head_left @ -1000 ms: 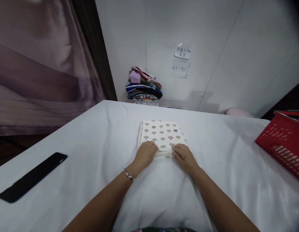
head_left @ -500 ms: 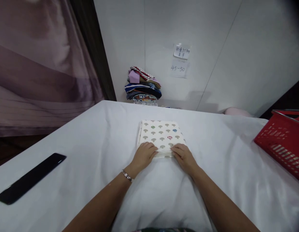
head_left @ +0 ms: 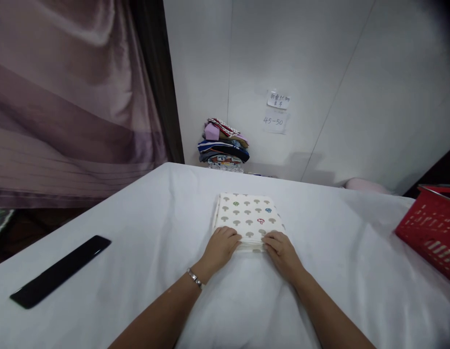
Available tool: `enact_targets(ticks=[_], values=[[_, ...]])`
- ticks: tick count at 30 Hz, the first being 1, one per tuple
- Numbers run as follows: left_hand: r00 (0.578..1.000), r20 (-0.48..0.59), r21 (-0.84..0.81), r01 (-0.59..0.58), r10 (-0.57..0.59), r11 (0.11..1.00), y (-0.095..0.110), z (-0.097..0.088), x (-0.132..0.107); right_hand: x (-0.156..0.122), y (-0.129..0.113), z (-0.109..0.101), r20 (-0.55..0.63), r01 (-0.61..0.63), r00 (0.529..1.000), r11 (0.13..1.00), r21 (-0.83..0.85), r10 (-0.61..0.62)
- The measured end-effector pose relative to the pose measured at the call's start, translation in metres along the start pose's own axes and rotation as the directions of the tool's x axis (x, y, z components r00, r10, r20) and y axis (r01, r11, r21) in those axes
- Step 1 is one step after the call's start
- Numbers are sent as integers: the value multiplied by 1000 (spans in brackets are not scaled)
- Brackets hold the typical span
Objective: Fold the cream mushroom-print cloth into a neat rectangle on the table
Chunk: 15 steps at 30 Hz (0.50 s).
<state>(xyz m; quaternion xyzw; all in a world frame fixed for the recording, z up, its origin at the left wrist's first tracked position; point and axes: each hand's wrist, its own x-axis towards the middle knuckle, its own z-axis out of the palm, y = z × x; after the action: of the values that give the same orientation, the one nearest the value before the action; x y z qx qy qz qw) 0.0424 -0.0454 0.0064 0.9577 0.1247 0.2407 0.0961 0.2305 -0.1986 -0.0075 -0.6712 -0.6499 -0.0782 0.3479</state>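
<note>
A folded white cloth (head_left: 247,213) printed with grey mushrooms, plus single green, blue and red ones, lies flat in a neat rectangle. At its near left corner, my left hand (head_left: 222,247) grips the edge, thumb toward the front and fingers on top. My right hand (head_left: 281,249) holds the near right part of the same edge in a similar way. Between the hands, the stacked layers of the fold show along the front. A silver bracelet (head_left: 195,277) circles my left wrist.
A white-covered table (head_left: 145,218) carries the cloth. On the left lies a long black strip (head_left: 61,271); a red plastic basket (head_left: 430,228) stands at the right. Behind the table are a pile of folded fabrics (head_left: 225,144) and a wall with paper signs (head_left: 276,120). A pink curtain (head_left: 72,106) hangs left.
The camera view has shifted, so everything sits slightly lower and further right in the picture. Both hands keep the same hold on the cloth, which looks unchanged.
</note>
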Motion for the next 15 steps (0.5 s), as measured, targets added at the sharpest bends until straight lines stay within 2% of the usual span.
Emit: enact_targets(ticks=[5, 15], values=[[999, 14, 50, -30, 29, 998, -3, -3, -2, 0, 0, 1, -12, -14, 1000, 1000, -1, 14], [997, -37, 139, -64, 70, 988, -10, 2, -3, 0, -2, 2, -13, -30, 999, 1000, -6, 30]])
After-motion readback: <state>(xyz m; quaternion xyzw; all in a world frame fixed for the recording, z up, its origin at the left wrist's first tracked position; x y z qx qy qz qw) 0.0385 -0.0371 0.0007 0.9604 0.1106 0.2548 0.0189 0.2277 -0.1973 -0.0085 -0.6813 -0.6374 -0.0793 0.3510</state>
